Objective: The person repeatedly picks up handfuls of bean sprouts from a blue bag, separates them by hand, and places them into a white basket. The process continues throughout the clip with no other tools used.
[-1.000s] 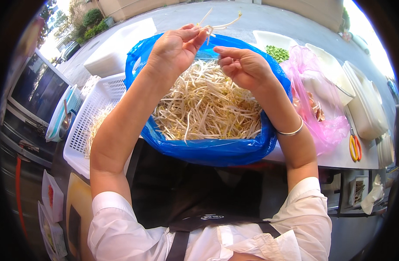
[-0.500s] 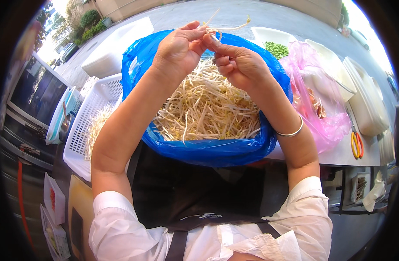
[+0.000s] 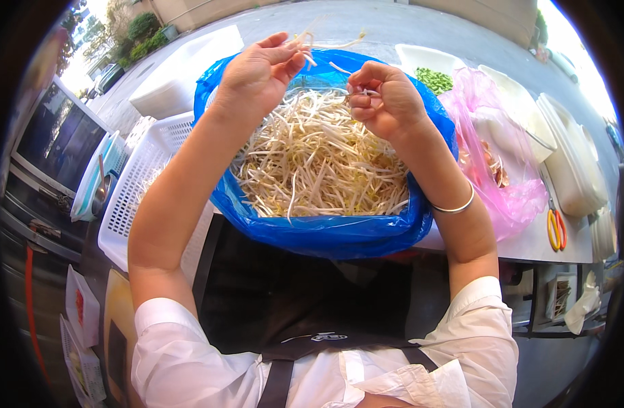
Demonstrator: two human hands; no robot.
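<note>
A blue plastic bag (image 3: 325, 234), spread open over a container, holds a big heap of pale bean sprouts (image 3: 325, 156) with yellowish tips. Above its far left part, my left hand (image 3: 264, 68) pinches a few long bean sprouts (image 3: 345, 44) between thumb and fingers, their ends sticking out to the right. My right hand (image 3: 387, 98) hangs over the far right of the heap, fingers curled around small sprout pieces; one thin piece (image 3: 339, 68) pokes out towards the left. The two hands are apart.
On the left stands a white perforated basket (image 3: 118, 217) with some sprouts inside. To the right lie a pink plastic bag (image 3: 492, 136) and orange-and-yellow-handled scissors (image 3: 557, 229). Farther back are a white tray of chopped greens (image 3: 433, 80) and stacked white tubs (image 3: 574, 156).
My hands were together at the sprouts and have parted. The left has moved left with the sprouts, the right to the right and slightly nearer with small pieces.
</note>
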